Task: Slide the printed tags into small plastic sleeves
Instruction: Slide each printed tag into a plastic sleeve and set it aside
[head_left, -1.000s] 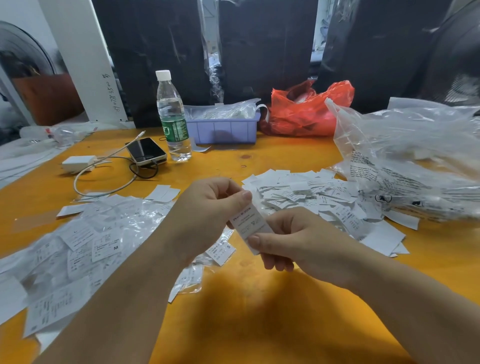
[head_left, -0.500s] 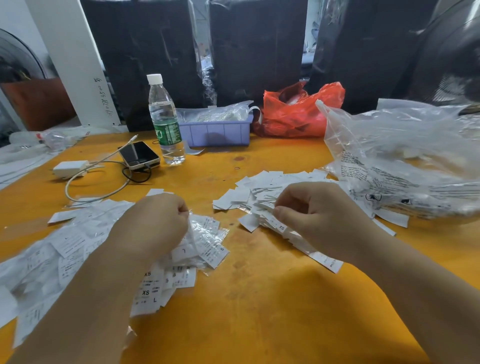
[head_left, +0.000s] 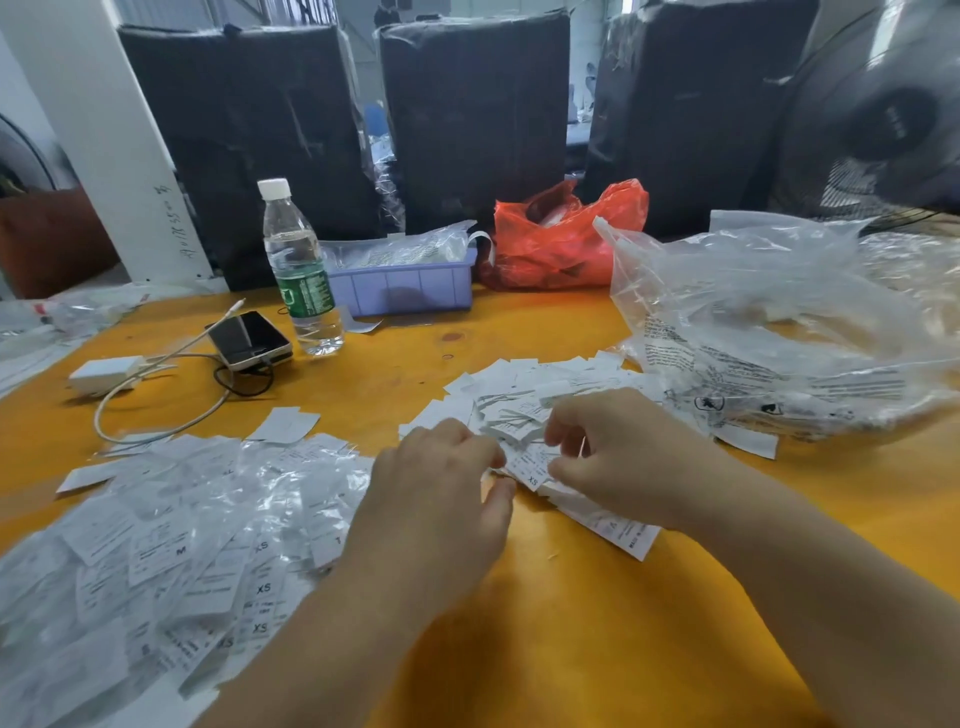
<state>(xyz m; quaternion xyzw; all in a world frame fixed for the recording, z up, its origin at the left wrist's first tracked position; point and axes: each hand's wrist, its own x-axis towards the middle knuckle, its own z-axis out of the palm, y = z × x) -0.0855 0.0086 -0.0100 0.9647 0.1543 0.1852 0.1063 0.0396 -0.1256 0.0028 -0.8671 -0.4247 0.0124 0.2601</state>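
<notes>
Left hand (head_left: 436, 499) moved right, meeting XS tag (head_left: 531, 466).

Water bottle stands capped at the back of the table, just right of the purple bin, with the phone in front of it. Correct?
Not quite. The head view shows the water bottle just left of the purple bin, not right. It does stand capped at the back of the table, with the phone in front of it.
</notes>
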